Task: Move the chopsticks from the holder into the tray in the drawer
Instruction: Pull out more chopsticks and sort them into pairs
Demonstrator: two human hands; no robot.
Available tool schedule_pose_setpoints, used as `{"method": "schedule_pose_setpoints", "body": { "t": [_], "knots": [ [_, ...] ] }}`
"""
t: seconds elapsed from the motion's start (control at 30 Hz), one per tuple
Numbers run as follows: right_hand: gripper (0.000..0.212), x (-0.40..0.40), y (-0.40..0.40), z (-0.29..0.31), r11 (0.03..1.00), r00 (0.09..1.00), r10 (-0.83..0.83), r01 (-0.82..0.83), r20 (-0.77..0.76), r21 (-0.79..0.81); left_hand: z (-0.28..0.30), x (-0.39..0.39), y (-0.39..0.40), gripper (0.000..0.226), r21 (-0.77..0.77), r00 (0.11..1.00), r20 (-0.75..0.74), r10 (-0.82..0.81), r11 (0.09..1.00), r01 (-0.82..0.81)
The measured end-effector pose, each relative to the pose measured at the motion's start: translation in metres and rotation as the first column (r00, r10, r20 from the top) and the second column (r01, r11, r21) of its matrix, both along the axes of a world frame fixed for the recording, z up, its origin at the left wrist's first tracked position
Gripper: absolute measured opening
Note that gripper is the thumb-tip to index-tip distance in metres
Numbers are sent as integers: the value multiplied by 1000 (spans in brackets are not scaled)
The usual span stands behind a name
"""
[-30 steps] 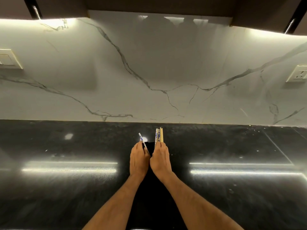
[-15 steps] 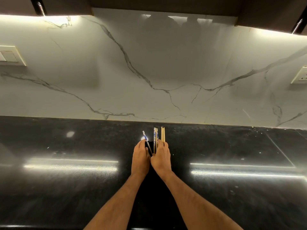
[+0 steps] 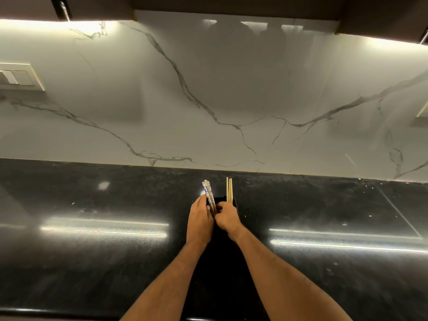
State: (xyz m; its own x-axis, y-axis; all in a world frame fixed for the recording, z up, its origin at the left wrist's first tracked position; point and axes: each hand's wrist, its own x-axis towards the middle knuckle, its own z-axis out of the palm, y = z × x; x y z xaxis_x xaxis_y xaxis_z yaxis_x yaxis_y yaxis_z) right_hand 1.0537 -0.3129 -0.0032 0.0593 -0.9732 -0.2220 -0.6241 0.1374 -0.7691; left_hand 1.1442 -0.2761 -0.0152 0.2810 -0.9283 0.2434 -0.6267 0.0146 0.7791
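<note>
A black holder stands on the dark countertop, mostly hidden behind my hands. Several plain wooden chopsticks stick up from its right side. A bunch of blue-and-white patterned chopsticks leans to the left, gripped between my two hands. My left hand closes around them from the left, and my right hand pinches their lower part from the right. The drawer and its tray are out of view.
The glossy black countertop runs left to right, with its front edge at the bottom. A white marble backsplash rises behind it. A switch plate sits on the wall at left, a socket at right.
The blue-and-white chopsticks have been gathered into one bunch leaning left, apart from the wooden ones. My right hand has shifted from the wooden chopsticks to the patterned bunch.
</note>
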Motion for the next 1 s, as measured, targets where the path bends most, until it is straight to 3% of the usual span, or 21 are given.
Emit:
{"method": "schedule_pose_setpoints", "body": {
  "t": [0.13, 0.33, 0.7, 1.0],
  "knots": [
    [17, -1, -3, -4, 1000, 999, -1, 2, 35, -19, 2, -1, 1, 35, 0, 1000, 9, 0, 1000, 0],
    [7, -1, -5, -3, 999, 992, -17, 22, 128, -39, 3, -2, 1, 28, 14, 1000, 4, 14, 1000, -14],
    [11, -4, -5, -2, 998, 980, -60, 62, 190, -6, 11, -5, 5, 26, -10, 1000, 1, 11, 1000, -11],
    [24, -2, -4, 6, 996, 969, -63, 77, 238, -48, 13, -3, 5, 25, -20, 999, -31, 11, 1000, -11]
  ]
}}
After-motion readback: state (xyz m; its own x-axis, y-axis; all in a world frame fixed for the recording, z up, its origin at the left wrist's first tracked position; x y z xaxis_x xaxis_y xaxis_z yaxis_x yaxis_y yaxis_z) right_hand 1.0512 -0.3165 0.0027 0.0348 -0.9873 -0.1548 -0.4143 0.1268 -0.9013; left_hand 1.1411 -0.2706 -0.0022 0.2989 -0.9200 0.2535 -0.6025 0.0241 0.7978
